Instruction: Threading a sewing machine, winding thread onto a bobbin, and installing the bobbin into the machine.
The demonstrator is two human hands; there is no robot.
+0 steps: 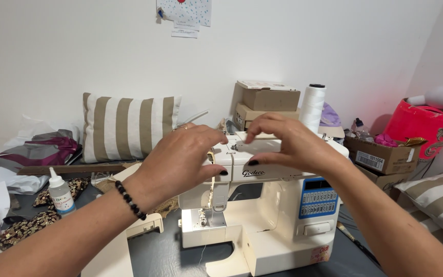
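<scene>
A white sewing machine (262,215) with a blue button panel stands in the middle of the table. My left hand (178,161), with a ring and a black bead bracelet, hovers over the machine's top left end, fingers curled. My right hand (293,143) rests on the machine's top, fingertips pinched together near the thread guides. A thin thread may run between the fingers, but it is too fine to make out. A large white thread cone (312,107) stands upright behind the machine.
A striped cushion (126,125) leans on the wall at left. A small white glue bottle (61,194) and patterned fabric strips (24,225) lie left. Cardboard boxes (267,100) sit behind, another box (383,154) and a red bag (421,125) at right.
</scene>
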